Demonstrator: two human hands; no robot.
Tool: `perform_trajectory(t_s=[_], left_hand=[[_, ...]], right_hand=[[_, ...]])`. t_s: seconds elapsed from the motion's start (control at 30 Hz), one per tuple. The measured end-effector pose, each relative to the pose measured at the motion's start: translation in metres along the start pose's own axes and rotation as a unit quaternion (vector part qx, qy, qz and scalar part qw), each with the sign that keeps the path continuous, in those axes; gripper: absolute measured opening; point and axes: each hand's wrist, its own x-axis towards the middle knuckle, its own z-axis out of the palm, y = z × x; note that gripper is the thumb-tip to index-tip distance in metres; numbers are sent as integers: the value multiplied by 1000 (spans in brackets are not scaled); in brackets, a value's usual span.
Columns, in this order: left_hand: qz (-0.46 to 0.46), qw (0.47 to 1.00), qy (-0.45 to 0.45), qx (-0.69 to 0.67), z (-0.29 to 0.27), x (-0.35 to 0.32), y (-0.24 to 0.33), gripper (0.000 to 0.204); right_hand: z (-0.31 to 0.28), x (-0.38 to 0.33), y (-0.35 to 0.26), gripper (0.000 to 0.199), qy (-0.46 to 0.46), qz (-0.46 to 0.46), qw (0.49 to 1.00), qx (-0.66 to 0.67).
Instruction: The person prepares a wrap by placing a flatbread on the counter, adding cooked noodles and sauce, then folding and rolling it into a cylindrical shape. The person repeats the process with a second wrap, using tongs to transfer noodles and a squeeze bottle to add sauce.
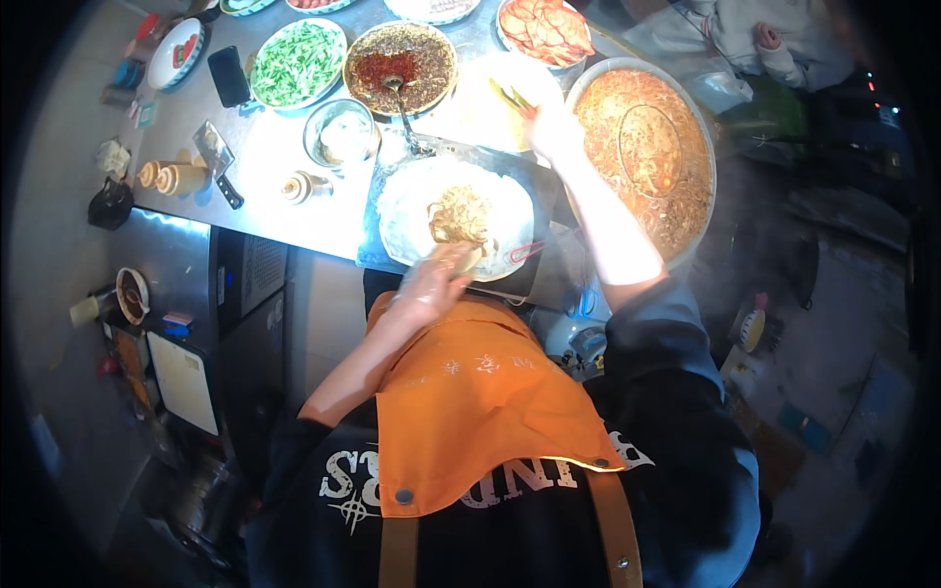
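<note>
A round white sheet [407, 220] lies on the dark square board in front of me, with a heap of pale brown shredded food [461, 216] on it. My left hand [436, 284], in what looks like a thin clear glove, is at the heap's near edge, beside a pale rounded edge. Its fingers are blurred, so I cannot tell whether they grip anything. Farther right, my right hand [554, 134] is closed on a few green vegetable strips [508, 96] above a brightly lit pale plate [470, 120], whose contents are washed out by glare.
A large pan of reddish food [627, 103] stands right. Bowls of chopped greens [297, 64], dark seasoning with a spoon [400, 69] and sliced reddish food [544, 34] line the back. Left are a cleaver [218, 157], squeeze bottles [176, 178] and a phone [228, 76]. Another person's hand [768, 37] shows at upper right.
</note>
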Motion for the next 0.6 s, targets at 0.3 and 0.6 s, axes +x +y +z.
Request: perform_trajectory(t_s=[0.3,0.6], left_hand=[[-73,991,1,-113,-110,-48,-98,46],[-71,983,-85,-149,-174,-28,-139,39]], right_hand=[[-64,-13,-15,35,-105,323,935,-104],[-107,-95,-120,30,-12,364,931,29]])
